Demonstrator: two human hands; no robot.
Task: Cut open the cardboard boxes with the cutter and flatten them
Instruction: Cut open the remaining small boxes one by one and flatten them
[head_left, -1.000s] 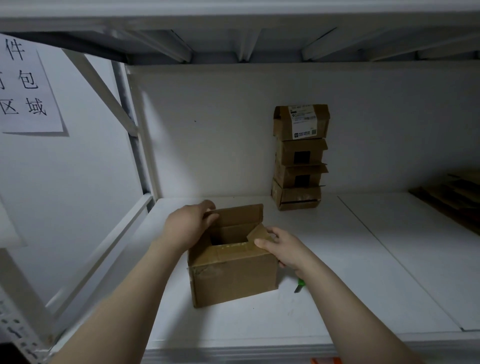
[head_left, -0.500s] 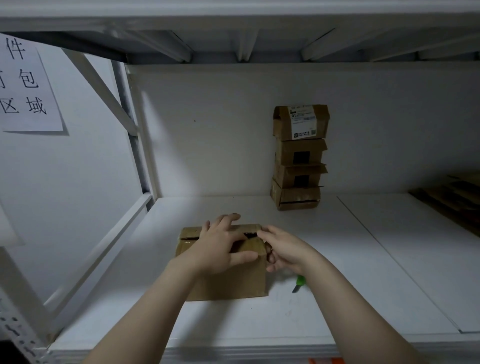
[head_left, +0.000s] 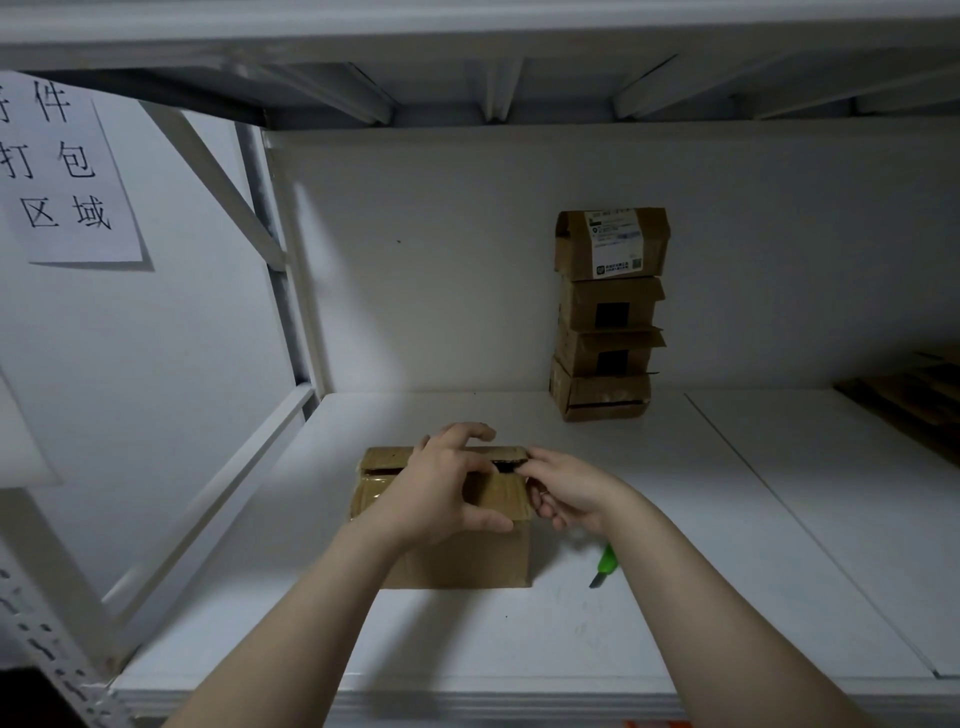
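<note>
Head view, one item in hand.

- Cardboard box (head_left: 467, 558): small, standing on the white shelf (head_left: 675, 519) near its front edge, top flaps folded down with a dark gap showing at the far seam.
- Left hand (head_left: 441, 491): laid over the top flaps, fingers spread apart and pressing flat, thumb along the near flap.
- Right hand (head_left: 569, 493): at the box's upper right corner, fingers curled, apparently pinching the flap's end.
- Green cutter (head_left: 604, 564): lying on the shelf just right of the box, untouched.
- Stack of four boxes (head_left: 608, 317): against the back wall, well apart.
- Flattened cardboard (head_left: 904, 400): far right.
- Paper sign (head_left: 67, 171): left wall.

Handling note: the step looks like squaring the flaps before cutting. Hold the left palm down firmly, clear fingers off the seam, then take up the cutter and run it away from the holding hand.
</note>
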